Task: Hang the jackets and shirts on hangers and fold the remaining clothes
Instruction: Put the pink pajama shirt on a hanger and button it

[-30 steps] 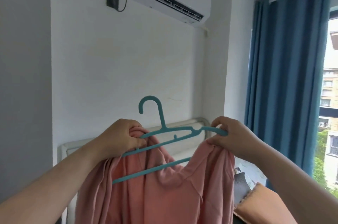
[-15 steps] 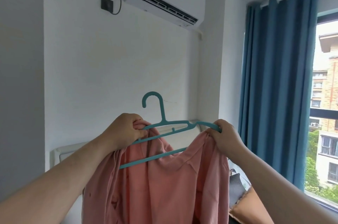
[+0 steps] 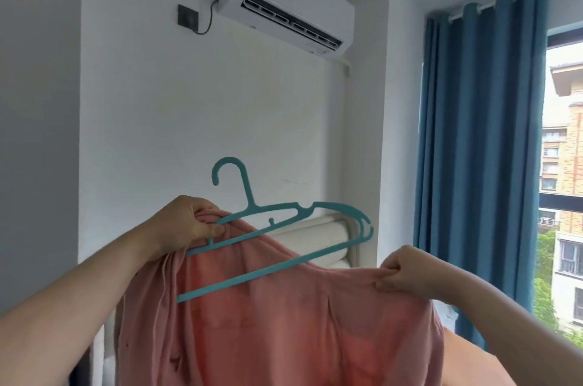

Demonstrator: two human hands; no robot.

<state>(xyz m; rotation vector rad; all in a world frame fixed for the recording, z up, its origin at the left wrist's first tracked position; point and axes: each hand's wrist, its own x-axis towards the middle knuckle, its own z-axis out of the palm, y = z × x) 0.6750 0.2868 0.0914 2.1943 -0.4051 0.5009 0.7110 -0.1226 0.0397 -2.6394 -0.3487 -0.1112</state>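
Observation:
I hold a pink shirt (image 3: 284, 322) up in front of me with a teal plastic hanger (image 3: 284, 218) at its shoulders. My left hand (image 3: 189, 221) grips the shirt's left shoulder together with the hanger's left end. My right hand (image 3: 407, 269) pinches the shirt's right shoulder fabric, lower and apart from the hanger. The hanger's right end sticks out bare above the cloth, tilted up to the right. Its hook points up and left.
A white padded headboard (image 3: 331, 228) stands behind the shirt against the white wall. An air conditioner (image 3: 284, 7) hangs high on the wall. Blue curtains (image 3: 479, 149) and a window (image 3: 564, 196) fill the right side.
My right hand has come off the hanger's right end and dropped lower to the right, pulling the shirt's shoulder off that end. The left hand keeps its hold.

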